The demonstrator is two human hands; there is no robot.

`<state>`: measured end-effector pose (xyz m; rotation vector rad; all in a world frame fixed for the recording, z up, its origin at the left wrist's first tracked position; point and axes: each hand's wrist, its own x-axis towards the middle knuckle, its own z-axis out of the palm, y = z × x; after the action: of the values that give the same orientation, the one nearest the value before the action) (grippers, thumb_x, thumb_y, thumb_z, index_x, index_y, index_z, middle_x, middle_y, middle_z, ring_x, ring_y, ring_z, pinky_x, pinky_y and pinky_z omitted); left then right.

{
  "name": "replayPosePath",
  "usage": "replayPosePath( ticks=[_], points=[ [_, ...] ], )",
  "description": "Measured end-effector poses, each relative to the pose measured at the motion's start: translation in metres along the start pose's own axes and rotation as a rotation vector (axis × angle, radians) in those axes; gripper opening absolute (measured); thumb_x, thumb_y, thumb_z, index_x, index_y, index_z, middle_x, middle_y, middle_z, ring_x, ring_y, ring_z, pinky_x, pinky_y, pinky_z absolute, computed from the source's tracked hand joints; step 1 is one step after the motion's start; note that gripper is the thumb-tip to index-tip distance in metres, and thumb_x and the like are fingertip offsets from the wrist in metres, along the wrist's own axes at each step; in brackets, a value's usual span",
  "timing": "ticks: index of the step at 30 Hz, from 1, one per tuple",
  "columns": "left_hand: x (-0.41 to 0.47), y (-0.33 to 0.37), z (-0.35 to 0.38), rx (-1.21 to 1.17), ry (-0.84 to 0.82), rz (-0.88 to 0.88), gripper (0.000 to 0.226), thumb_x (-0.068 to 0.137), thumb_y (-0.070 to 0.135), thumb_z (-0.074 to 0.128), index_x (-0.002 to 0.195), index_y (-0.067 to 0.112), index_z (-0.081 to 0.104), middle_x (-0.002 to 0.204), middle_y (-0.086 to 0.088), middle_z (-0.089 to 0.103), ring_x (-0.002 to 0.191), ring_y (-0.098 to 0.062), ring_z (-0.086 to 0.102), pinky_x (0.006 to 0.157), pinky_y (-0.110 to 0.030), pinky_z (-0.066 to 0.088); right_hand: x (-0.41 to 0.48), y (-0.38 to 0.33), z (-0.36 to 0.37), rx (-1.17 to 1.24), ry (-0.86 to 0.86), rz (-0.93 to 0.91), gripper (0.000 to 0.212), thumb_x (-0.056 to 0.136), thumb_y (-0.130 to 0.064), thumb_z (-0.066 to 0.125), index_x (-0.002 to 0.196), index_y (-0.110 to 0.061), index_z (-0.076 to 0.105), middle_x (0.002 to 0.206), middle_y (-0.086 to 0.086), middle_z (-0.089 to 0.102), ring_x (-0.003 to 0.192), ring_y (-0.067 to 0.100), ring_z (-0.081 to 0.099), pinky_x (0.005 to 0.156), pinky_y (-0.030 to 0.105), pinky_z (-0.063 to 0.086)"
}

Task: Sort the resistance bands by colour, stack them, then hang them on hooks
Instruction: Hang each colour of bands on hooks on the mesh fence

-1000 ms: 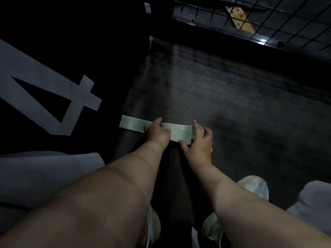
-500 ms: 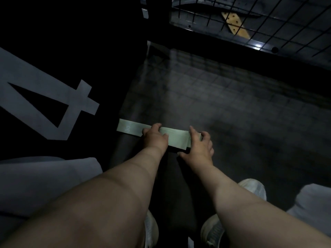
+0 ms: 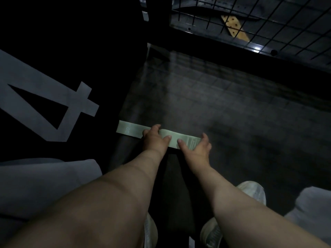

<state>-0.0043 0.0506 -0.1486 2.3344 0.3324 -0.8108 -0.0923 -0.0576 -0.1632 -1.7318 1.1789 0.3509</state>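
On the dark floor [image 3: 232, 113], beside one large white numeral "4" [image 3: 19, 108] and before one wire grid [image 3: 268, 24], one pale green resistance band [image 3: 136, 131] printed "30" lies flat, the left hand [image 3: 155, 138] in a curled grip over its middle, the right hand [image 3: 198, 147] pinching its right end.

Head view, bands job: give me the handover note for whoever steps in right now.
Left hand: on the middle of the green band, fingers bent over its far edge.
Right hand: pinches the band's right end, where layered edges show.
Band: flat on the dark floor, its "30" end free at the left.
Done: the green seems stacked, though the dim light makes it hard to tell.
Left: any other colours, then hanging; no hooks in view. A wire grid stands ahead.
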Motion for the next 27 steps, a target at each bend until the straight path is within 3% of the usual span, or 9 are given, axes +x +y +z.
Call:
replayPosePath(
  ticks=[6, 11, 16, 17, 19, 21, 23, 25, 27],
  points=[
    [0.005, -0.003, 0.001, -0.185, 0.148, -0.088, 0.037, 0.099, 0.016, 0.047, 0.135, 0.008, 0.051, 0.139, -0.018, 0.047, 0.121, -0.031, 0.051, 0.096, -0.024, 0.037, 0.012, -0.001, 0.004, 0.049, 0.059, 0.118, 0.067, 0.087, -0.032, 0.072, 0.137, -0.008, 0.036, 0.129, 0.02, 0.055, 0.116, 0.037, 0.057, 0.099, 0.041, 0.048],
    [0.025, -0.018, 0.005, -0.463, 0.159, -0.447, 0.044, 0.094, 0.025, 0.057, 0.132, 0.005, 0.048, 0.132, -0.018, 0.056, 0.116, -0.035, 0.059, 0.099, -0.04, 0.049, 0.011, 0.004, 0.001, 0.087, 0.052, 0.063, 0.051, 0.092, -0.024, 0.068, 0.132, -0.006, 0.042, 0.118, 0.017, 0.06, 0.106, 0.033, 0.059, 0.086, 0.031, 0.044],
    [0.037, -0.026, -0.003, -0.769, 0.127, -0.639, 0.052, 0.098, 0.03, 0.052, 0.142, 0.005, 0.043, 0.139, -0.018, 0.052, 0.125, -0.033, 0.055, 0.094, -0.04, 0.052, 0.011, 0.009, 0.006, 0.079, 0.045, 0.055, 0.06, 0.093, -0.028, 0.065, 0.141, -0.009, 0.035, 0.128, 0.019, 0.055, 0.115, 0.037, 0.056, 0.096, 0.036, 0.045],
    [0.037, -0.024, -0.005, -0.822, 0.109, -0.644, 0.051, 0.1, 0.029, 0.049, 0.144, 0.005, 0.041, 0.135, -0.018, 0.055, 0.123, -0.032, 0.056, 0.083, -0.036, 0.054, 0.012, 0.009, 0.006, 0.077, 0.041, 0.057, 0.061, 0.093, -0.028, 0.065, 0.142, -0.01, 0.035, 0.129, 0.02, 0.054, 0.116, 0.038, 0.056, 0.098, 0.038, 0.046],
    [0.041, -0.021, -0.006, -0.898, 0.156, -0.696, 0.046, 0.099, 0.03, 0.051, 0.139, 0.008, 0.046, 0.1, -0.012, 0.063, 0.094, -0.025, 0.064, 0.056, -0.026, 0.047, 0.015, 0.01, 0.007, 0.075, 0.035, 0.064, 0.061, 0.092, -0.028, 0.066, 0.141, -0.009, 0.034, 0.129, 0.022, 0.054, 0.116, 0.039, 0.055, 0.1, 0.042, 0.047],
    [0.044, -0.016, -0.008, -0.957, 0.188, -0.7, 0.043, 0.098, 0.029, 0.054, 0.135, 0.008, 0.051, 0.076, -0.004, 0.051, 0.073, -0.016, 0.055, 0.05, -0.021, 0.04, 0.017, 0.009, 0.007, 0.075, 0.03, 0.07, 0.061, 0.092, -0.028, 0.066, 0.14, -0.009, 0.035, 0.129, 0.022, 0.053, 0.116, 0.039, 0.055, 0.1, 0.043, 0.047],
    [0.042, -0.01, -0.009, -0.99, 0.168, -0.674, 0.042, 0.098, 0.024, 0.056, 0.136, 0.007, 0.051, 0.079, -0.003, 0.051, 0.085, -0.017, 0.054, 0.065, -0.022, 0.05, 0.017, 0.009, 0.008, 0.076, 0.033, 0.073, 0.061, 0.092, -0.028, 0.066, 0.14, -0.009, 0.035, 0.13, 0.022, 0.053, 0.116, 0.038, 0.055, 0.1, 0.043, 0.047],
    [0.041, -0.009, -0.01, -1.053, 0.142, -0.682, 0.044, 0.099, 0.023, 0.055, 0.139, 0.007, 0.049, 0.109, -0.007, 0.062, 0.107, -0.018, 0.057, 0.09, -0.028, 0.049, 0.016, 0.01, 0.01, 0.079, 0.042, 0.069, 0.06, 0.092, -0.029, 0.066, 0.139, -0.01, 0.035, 0.13, 0.022, 0.053, 0.115, 0.038, 0.055, 0.101, 0.044, 0.047],
    [0.043, -0.01, -0.008, -1.135, 0.132, -0.692, 0.045, 0.101, 0.026, 0.053, 0.141, 0.008, 0.046, 0.135, -0.009, 0.055, 0.121, -0.024, 0.055, 0.095, -0.032, 0.045, 0.017, 0.01, 0.011, 0.077, 0.048, 0.067, 0.059, 0.092, -0.029, 0.066, 0.139, -0.01, 0.035, 0.131, 0.022, 0.053, 0.115, 0.038, 0.055, 0.101, 0.045, 0.046]
  ],
)
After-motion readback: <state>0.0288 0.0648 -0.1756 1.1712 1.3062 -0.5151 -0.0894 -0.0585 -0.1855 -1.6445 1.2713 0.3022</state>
